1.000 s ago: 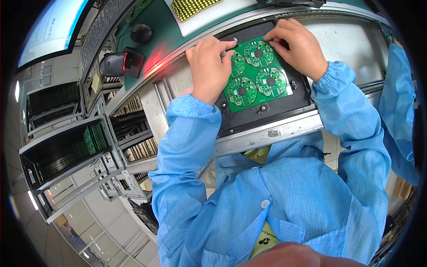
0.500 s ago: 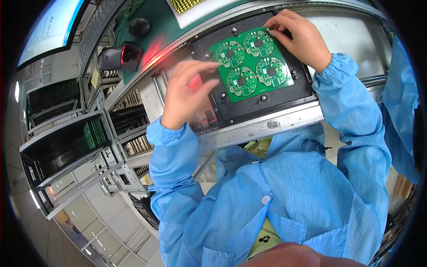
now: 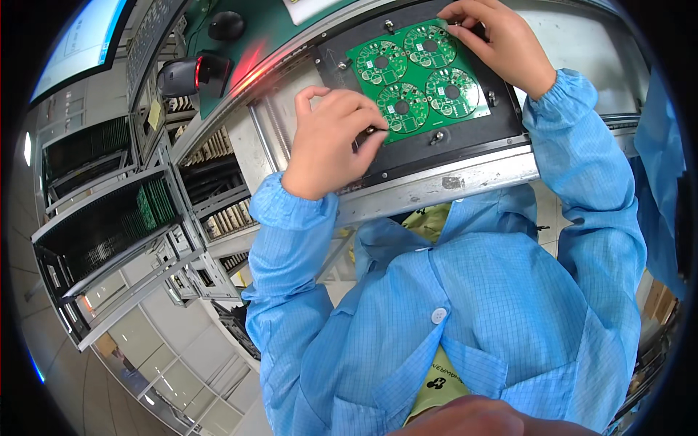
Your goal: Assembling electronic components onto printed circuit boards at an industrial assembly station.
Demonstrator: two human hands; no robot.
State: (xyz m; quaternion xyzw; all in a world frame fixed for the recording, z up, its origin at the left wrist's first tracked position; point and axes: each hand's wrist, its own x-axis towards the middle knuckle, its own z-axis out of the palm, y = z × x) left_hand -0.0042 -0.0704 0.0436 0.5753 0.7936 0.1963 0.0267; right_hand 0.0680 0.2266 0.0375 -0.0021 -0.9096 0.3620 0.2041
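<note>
A green circuit board panel [image 3: 418, 76] with round sub-boards lies on a black carrier tray [image 3: 465, 138] on a metal conveyor rail [image 3: 436, 185]. My left hand [image 3: 327, 142] rests at the tray's lower left corner, fingertips pinched on a small clamp beside the board's edge. My right hand [image 3: 502, 47] lies over the board's upper right corner, fingers curled down onto the tray's far edge. Both arms wear light blue sleeves.
A black barcode scanner [image 3: 193, 73] with a red glow sits left of the tray, a black mouse [image 3: 227, 25] behind it. Racks holding green boards [image 3: 123, 218] stand at the left. A monitor [image 3: 76, 43] hangs at the upper left. Another person's blue sleeve [image 3: 665, 203] shows at the right edge.
My left hand lifted off the board, swung left, and now is back at the tray's lower left corner. The board and tray sit higher in view. My right hand stays at the upper right corner.
</note>
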